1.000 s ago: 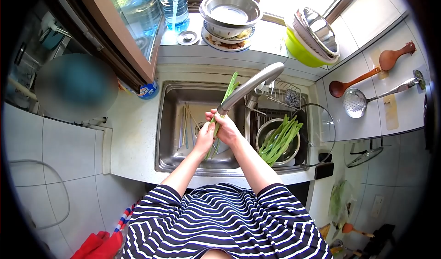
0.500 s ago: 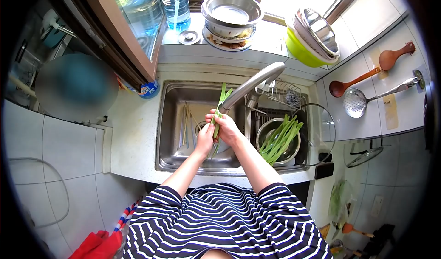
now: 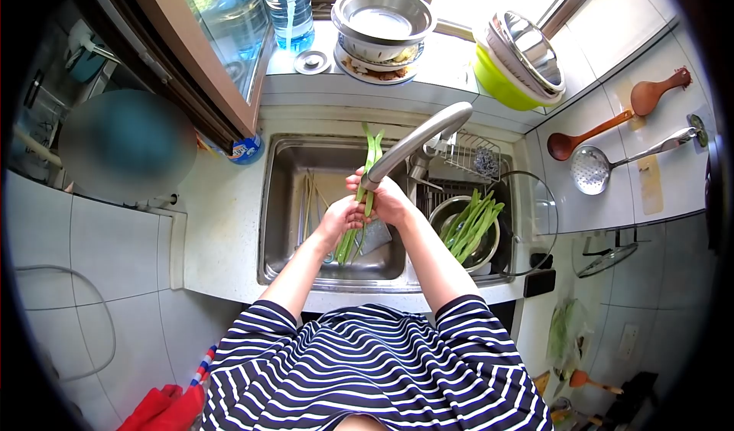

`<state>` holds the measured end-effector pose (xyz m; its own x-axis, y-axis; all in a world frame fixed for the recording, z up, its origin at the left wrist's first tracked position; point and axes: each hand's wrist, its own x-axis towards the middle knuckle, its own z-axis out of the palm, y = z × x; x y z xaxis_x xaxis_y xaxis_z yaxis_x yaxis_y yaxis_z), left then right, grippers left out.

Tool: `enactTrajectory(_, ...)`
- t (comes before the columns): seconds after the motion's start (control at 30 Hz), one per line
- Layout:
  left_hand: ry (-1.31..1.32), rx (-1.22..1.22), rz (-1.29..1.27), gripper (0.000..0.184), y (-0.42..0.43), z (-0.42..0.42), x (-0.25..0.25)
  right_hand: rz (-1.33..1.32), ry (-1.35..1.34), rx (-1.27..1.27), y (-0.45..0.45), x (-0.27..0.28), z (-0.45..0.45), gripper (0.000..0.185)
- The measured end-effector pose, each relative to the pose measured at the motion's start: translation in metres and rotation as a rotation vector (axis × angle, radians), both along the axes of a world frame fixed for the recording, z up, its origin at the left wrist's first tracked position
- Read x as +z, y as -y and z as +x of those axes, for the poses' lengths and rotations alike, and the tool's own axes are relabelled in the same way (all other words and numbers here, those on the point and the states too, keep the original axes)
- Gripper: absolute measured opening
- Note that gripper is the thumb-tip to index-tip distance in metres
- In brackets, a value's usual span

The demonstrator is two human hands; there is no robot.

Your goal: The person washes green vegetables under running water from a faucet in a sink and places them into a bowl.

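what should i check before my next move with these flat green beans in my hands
1. Right hand on flat green beans: ok, holding them.
2. Left hand gripping firmly: cannot tell, fingers at the beans.
3. Water running from faucet: cannot tell, hands hide the outlet area.
4. Chopsticks clear of hands: ok, left of them.
5. Bean ends within metal bowl: not ok, some overhang.

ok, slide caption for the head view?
Left hand and right hand hold green beans below the faucet over the sink; more beans lie in a bowl.
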<state>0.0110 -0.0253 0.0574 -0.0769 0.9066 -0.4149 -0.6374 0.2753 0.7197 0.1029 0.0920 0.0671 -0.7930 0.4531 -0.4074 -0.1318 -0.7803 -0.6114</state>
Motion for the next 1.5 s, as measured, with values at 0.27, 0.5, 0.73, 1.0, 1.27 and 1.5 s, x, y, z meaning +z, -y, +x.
enactTrajectory(0.27, -0.34, 0.142, 0.117, 0.017, -0.039, 0.015, -0.002, 0.162, -0.016, -0.055, -0.021, 0.0, -0.003, 0.026)
enactTrajectory(0.5, -0.35, 0.389, 0.107, 0.03, -0.05, 0.018, -0.021, 0.279, 0.004, -0.146, -0.004, -0.005, -0.012, 0.021)
enactTrajectory(0.73, -0.854, 0.411, 0.007, 0.037, -0.007, 0.034, -0.042, -0.329, 0.106, -0.315, 0.02, -0.047, -0.023, 0.015)
enactTrajectory(1.0, -1.067, 0.234, -0.065, 0.036, 0.047, 0.019, -0.032, -0.268, 0.171, -0.299, 0.031, -0.046, -0.025, 0.006)
enactTrajectory(1.27, -1.019, 0.172, -0.073, 0.03, 0.059, 0.025, -0.038, -0.217, 0.107, -0.157, 0.032, -0.063, -0.018, 0.021)
enactTrajectory(1.5, -0.916, 0.222, 0.049, 0.03, 0.018, 0.016, -0.05, -0.066, 0.033, -0.268, 0.029, -0.049, -0.011, 0.017)
